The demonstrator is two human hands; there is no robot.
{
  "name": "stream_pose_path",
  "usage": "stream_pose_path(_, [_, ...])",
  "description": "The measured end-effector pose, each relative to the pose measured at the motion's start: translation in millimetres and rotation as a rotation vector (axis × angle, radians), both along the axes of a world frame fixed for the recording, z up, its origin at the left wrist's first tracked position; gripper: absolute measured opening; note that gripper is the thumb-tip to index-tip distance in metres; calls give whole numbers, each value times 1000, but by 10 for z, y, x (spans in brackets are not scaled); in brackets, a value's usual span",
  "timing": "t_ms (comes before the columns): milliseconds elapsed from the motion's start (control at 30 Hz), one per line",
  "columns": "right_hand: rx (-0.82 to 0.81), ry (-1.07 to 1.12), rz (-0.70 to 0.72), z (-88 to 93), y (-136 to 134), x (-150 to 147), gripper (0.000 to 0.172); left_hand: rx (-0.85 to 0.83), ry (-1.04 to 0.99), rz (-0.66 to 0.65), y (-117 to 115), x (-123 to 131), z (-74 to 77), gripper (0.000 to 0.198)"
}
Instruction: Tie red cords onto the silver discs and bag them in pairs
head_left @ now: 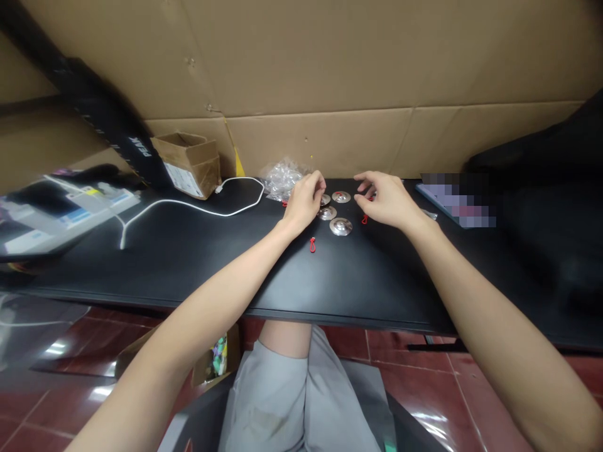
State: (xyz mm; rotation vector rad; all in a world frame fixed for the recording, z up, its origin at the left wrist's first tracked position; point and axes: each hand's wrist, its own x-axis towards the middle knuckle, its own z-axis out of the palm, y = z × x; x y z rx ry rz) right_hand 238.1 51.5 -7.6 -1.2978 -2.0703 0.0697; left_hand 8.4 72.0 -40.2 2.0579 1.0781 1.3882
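Observation:
Several small, shiny domed metal discs, like finger cymbals, lie grouped on the black table. The nearest disc (340,226) faces up, and another disc (341,197) at the back shows a red spot at its centre. My left hand (304,198) is at the group's left side with its fingers curled; what they grip, if anything, is hidden. To the right of the discs, my right hand (384,198) has thumb and fingers apart. Beside it is a red cord loop (364,219), partly covered by the hand. Another red cord loop (313,245) lies in front of the discs.
Behind my left hand sits a crumpled clear plastic bag (282,177). A small open cardboard box (188,164) and a white cable (188,204) are to the left. A blurred flat object (455,201) lies right. Cardboard (330,138) walls the back of the table (330,295).

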Motion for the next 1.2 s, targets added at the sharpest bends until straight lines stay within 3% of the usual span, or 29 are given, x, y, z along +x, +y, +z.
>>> stream_pose_path(200, [-13, 13, -18, -19, 12, 30, 42, 27, 52, 4, 47, -38, -29, 20])
stream_pose_path(333, [-3, 17, -57, -28, 25, 115, 40, 91, 115, 59, 38, -87, 31, 27])
stream_pose_path(500, [-73, -237, -63, 15, -6, 240, 41, 88, 386, 118, -67, -319, 302, 28])
stream_pose_path(633, [-126, -306, 131, 50, -43, 318, 41, -57, 737, 101, -196, -577, 578, 22])
stream_pose_path(733, [-181, -271, 282, 43, -45, 349, 35, -151, 907, 150, -227, -698, 675, 20])
stream_pose_path(900, [-219, -210, 330, 21, -58, 292, 12, -205, 930, 224, -180, -725, 611, 34])
stream_pose_path(1000, [-222, -195, 255, 24, -87, 221, 8, -178, 901, 239, -172, -703, 570, 42])
stream_pose_path(1100, [-212, -141, 173, 11, -109, 160, 8, -161, 894, 182, -178, -696, 559, 34])
stream_pose_path(1200, [-191, -75, 195, -29, -114, 108, 11, -174, 903, 126, -166, -711, 537, 28])
